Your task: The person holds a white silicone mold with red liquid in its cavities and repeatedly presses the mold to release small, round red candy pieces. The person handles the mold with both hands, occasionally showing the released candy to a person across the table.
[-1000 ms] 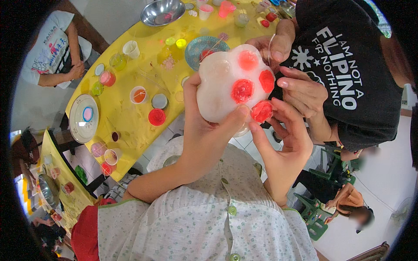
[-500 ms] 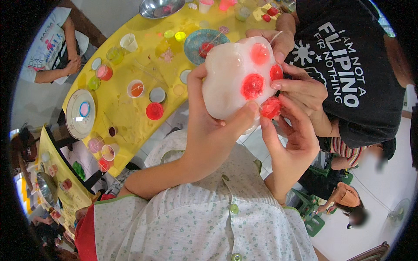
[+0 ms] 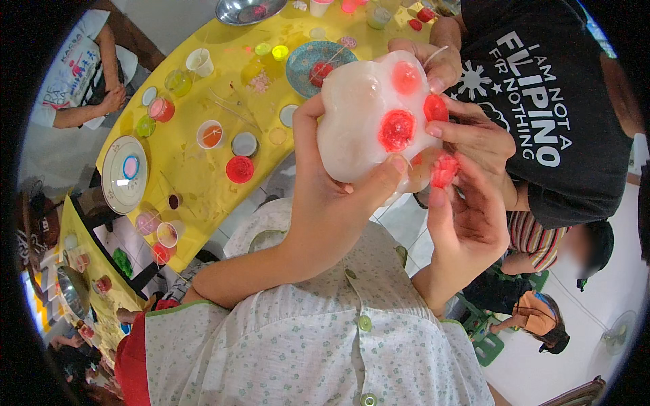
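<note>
A white paw-shaped candle (image 3: 352,125) with round red wax pads is held up over my lap. My left hand (image 3: 332,196) grips its lower left side, thumb pressed on the front near a red pad (image 3: 397,130). A small ridged piece of red wax (image 3: 444,170) is pinched in the fingertips of my right hand (image 3: 470,220), just off the candle's lower right lobe. Another person's hands (image 3: 474,139) also hold the candle's right side, their fingers by another red pad (image 3: 435,108). A thin wick shows near their upper hand.
The yellow-covered table (image 3: 203,111) carries cups of coloured wax, a blue patterned bowl (image 3: 305,57), a white plate (image 3: 115,189) and a steel bowl (image 3: 233,13). A person in a black shirt (image 3: 542,88) stands close at the right. Another person (image 3: 101,81) is beyond the table's left side.
My right hand has moved right and slightly down, drawing the small red wax piece away from the candle's lower lobe. The candle has shifted slightly right.
</note>
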A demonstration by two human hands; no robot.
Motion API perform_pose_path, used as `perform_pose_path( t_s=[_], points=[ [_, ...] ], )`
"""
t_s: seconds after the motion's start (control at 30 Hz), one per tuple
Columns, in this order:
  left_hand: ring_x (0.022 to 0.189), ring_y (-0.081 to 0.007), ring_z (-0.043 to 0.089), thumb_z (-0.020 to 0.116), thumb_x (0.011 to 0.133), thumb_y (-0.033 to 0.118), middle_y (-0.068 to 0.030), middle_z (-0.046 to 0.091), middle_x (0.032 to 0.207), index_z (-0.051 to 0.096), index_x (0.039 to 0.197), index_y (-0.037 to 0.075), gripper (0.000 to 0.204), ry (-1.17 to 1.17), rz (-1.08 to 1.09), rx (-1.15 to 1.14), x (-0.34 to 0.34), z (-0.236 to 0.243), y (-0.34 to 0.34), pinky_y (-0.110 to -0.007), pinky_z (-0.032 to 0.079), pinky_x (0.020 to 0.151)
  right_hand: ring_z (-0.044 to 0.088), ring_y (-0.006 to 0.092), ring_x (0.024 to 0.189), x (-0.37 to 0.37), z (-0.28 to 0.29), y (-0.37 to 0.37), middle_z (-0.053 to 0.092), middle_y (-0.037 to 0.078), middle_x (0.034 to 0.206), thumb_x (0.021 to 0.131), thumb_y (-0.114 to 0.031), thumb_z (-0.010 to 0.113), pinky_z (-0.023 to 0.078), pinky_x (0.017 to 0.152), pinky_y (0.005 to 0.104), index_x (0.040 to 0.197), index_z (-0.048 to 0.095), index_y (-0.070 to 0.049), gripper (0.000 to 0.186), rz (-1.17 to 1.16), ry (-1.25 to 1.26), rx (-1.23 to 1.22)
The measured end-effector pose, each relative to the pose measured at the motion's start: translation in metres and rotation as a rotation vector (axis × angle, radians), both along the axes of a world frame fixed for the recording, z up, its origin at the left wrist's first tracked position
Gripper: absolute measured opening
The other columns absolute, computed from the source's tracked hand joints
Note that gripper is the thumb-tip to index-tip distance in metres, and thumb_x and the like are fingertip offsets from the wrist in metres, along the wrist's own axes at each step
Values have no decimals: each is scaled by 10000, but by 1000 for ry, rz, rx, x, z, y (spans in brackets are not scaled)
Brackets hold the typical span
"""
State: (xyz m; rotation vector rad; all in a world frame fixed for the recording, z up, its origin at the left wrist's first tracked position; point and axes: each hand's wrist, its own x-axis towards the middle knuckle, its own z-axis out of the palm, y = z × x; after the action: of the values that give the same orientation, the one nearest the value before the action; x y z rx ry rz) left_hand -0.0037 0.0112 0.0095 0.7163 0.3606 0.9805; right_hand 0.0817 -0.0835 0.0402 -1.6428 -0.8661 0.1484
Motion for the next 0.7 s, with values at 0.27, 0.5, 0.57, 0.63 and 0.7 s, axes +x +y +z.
perform_pose_path(
  t_s=[0.27, 0.5, 0.57, 0.63, 0.7],
  points=[
    [1110, -205, 542, 698, 778, 10, -108, 509, 1209, 312, 1300, 64, 651, 50, 16, -13, 2, 0, 1, -340, 486, 911, 598, 324, 1083, 20, -1, -20, 545, 257, 1210, 885, -150, 585, 510, 933, 401, 1301, 417, 78, 503, 517, 805, 403],
    [1128, -200, 519, 690, 800, 26, -125, 465, 1242, 249, 1322, 44, 683, 174, -24, 8, 4, 0, 4, -333, 464, 932, 375, 341, 1320, 36, 23, -25, 335, 241, 1435, 975, -109, 376, 359, 1087, 430, 1407, 274, 22, 463, 577, 1511, 658],
    [1136, -196, 507, 681, 807, 16, -113, 465, 1245, 243, 1337, 55, 688, 163, 0, -32, 7, 2, 2, -329, 452, 941, 312, 326, 1359, 46, 30, -29, 294, 226, 1465, 993, -122, 320, 313, 1117, 409, 1409, 260, 37, 450, 590, 1488, 604],
    [1160, -195, 491, 662, 821, 4, -103, 456, 1262, 238, 1357, 72, 686, 179, -33, -41, 9, 11, 1, -337, 442, 959, 299, 323, 1366, 53, 44, -31, 292, 222, 1468, 997, -135, 300, 301, 1124, 392, 1411, 250, 49, 455, 549, 1519, 563],
    [1167, -194, 486, 652, 828, -1, -102, 450, 1272, 242, 1359, 76, 676, 201, -45, -34, 10, 5, 2, -342, 436, 968, 247, 319, 1390, 61, 54, -37, 254, 240, 1479, 996, -189, 310, 248, 1146, 384, 1407, 240, 75, 493, 562, 1494, 514]
  ],
)
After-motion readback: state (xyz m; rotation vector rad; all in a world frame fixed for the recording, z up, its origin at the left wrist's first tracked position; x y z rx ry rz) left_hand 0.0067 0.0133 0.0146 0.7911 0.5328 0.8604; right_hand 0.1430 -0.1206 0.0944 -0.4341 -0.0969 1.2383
